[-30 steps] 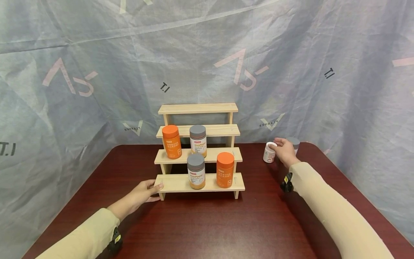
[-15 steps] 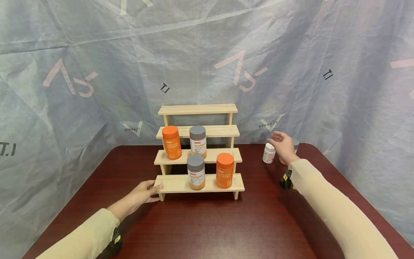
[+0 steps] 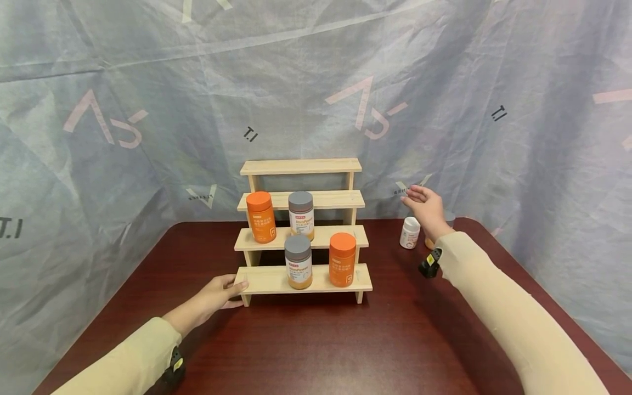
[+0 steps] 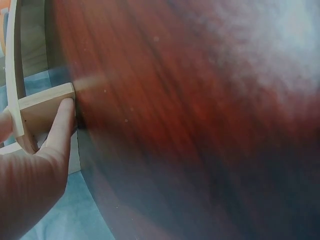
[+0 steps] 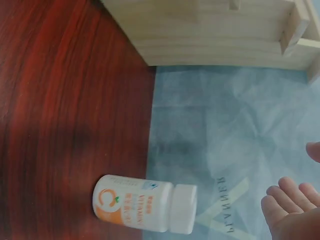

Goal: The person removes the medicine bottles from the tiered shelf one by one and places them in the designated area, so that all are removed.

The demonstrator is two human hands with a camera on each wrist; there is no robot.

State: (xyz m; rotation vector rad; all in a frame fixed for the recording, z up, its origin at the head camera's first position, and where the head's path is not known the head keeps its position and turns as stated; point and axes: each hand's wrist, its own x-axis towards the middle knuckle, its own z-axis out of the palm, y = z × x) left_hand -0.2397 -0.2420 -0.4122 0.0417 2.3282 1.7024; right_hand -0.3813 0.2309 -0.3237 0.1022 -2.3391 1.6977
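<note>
A wooden four-tier stepped rack [image 3: 266, 278] stands mid-table. My left hand [image 3: 209, 299] holds the left end of its lowest tier, thumb on top; in the left wrist view a finger [image 4: 62, 127] lies along the rack's leg [image 4: 47, 105]. My right hand [image 3: 427, 211] hangs in the air with nothing in it, fingers loosely bent. Just below it, apart, a small white vitamin bottle [image 3: 410, 235] stands upright on the table; the right wrist view shows its orange label [image 5: 132, 205]. A grey-lidded jar [image 3: 428, 243] is partly hidden behind that hand.
The lowest tier bears a grey-lidded jar [image 3: 298, 263] and an orange jar [image 3: 343, 260]. On the tier above are another orange jar [image 3: 261, 218] and another grey-lidded jar [image 3: 302, 215]. A grey cloth [image 3: 306, 82] hangs behind the dark red table [image 3: 316, 345].
My right hand has let go of the white bottle and risen above it, slightly to the left. The bottle stays standing on the table. My left hand keeps its place on the rack.
</note>
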